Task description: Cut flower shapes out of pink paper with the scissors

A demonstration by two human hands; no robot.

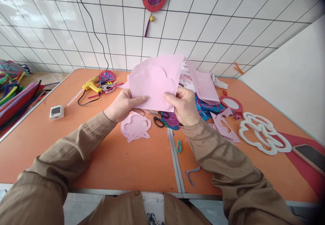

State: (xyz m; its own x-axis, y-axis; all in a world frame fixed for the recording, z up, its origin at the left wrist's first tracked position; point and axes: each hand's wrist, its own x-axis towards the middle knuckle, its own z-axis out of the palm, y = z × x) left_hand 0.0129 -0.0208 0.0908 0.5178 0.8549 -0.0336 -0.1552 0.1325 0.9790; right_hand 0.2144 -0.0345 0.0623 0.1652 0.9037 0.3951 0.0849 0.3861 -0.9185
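Observation:
My left hand [124,106] and my right hand [184,106] hold up a pink sheet [154,81] with a curved shape cut out of it, each pinching its lower edge between thumb and fingers. Both hands hover above the orange table [114,160]. Below my left hand lie pink flower-shaped cutouts [135,126]. Black-handled scissors [159,117] rest on the table between my hands, partly hidden by the sheet.
A yellow glue gun [91,85] and a small white device [57,111] lie at the left. Coloured felt sheets [15,99] are stacked far left. White flower outlines [264,133], pink scraps [224,125], a red oval frame [231,104] and patterned fabric [205,108] lie at the right.

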